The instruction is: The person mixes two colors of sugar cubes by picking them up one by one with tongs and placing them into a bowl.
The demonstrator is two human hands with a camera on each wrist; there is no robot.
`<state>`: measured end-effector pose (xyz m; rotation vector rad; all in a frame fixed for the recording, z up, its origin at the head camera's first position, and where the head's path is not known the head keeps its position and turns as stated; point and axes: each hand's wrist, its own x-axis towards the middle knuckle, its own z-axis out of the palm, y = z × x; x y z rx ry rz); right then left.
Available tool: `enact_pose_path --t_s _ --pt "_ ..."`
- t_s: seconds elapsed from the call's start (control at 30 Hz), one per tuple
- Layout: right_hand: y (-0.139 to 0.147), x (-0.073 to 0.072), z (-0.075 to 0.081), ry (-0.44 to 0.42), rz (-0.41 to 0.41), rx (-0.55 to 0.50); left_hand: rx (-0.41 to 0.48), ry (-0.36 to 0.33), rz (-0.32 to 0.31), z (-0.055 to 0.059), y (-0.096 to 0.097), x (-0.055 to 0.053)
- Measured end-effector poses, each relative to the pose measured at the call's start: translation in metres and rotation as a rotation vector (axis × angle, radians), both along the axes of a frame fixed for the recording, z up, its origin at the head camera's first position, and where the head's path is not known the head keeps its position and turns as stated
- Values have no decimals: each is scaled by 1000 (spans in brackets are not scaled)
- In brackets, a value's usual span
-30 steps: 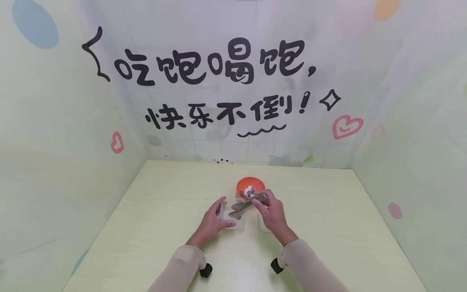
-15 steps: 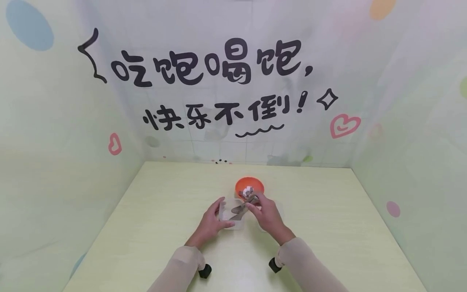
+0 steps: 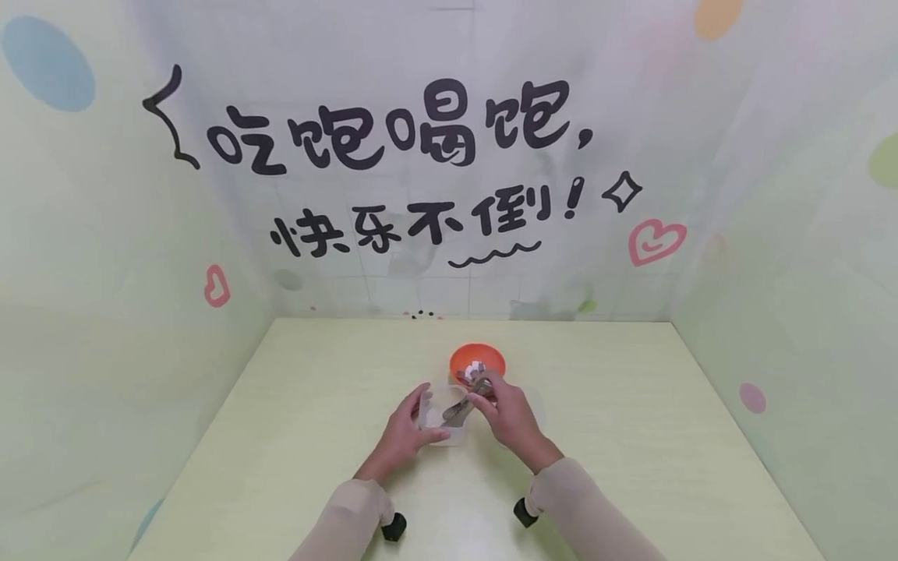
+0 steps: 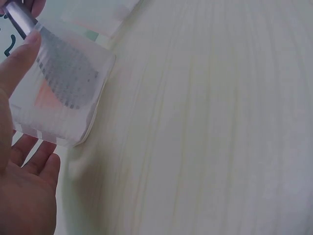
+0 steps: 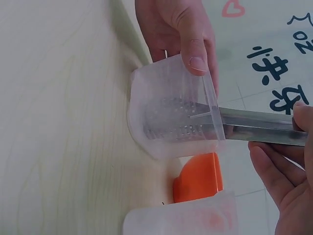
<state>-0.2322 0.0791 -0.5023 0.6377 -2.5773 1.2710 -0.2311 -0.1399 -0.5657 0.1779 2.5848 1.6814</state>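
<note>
With thumb at the rim and fingers around the far side, my left hand [image 3: 398,436] holds a translucent plastic container [image 5: 164,81]. A pair of metal tongs [image 5: 259,125] is gripped by my right hand [image 3: 517,425]; its perforated tips are down inside this container. Whether anything sits between the tips is blurred through the plastic. Just behind stands an orange bowl [image 3: 477,351] with white and brownish pieces [image 3: 474,368] in it. The right hand partly covers the bowl's near edge in the head view.
A second translucent container [image 5: 181,215] stands to the right of the first, mostly hidden under the right hand in the head view. The pale wooden table [image 3: 316,389] is enclosed by printed fabric walls [image 3: 435,288] at the back and sides.
The right hand has shifted left and the tongs have tilted steeper, their tips lower in the container. Their arms look closer together than a second ago. The left hand keeps its hold.
</note>
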Motion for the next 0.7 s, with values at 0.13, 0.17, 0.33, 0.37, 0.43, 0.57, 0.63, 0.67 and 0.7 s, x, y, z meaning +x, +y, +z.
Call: enact_pose_path --t_s 0.13,0.17,0.33,0.37,0.43,0.57,0.63,0.67,0.7 --pt "1 -1 -2 18 -19 -7 0 1 -3 2 1 1" --pt "1 -1 -3 22 -23 -10 0 0 -3 3 1 1" --pt "2 -2 -5 27 -35 -30 0 -7 -4 4 3 0" --pt "2 -2 -6 26 -37 -35 -1 -8 -3 4 3 0" --pt "3 -2 -6 29 -43 -44 0 -4 -7 4 3 0" --pt "3 -3 -8 68 -53 -72 6 0 -4 2 3 0" --pt "4 -3 -8 95 -56 -96 11 3 -3 1 2 0" --pt "4 -4 -8 106 -57 -110 13 4 -2 1 2 0" --pt "4 -3 -8 115 -58 -123 14 10 -5 0 1 0"
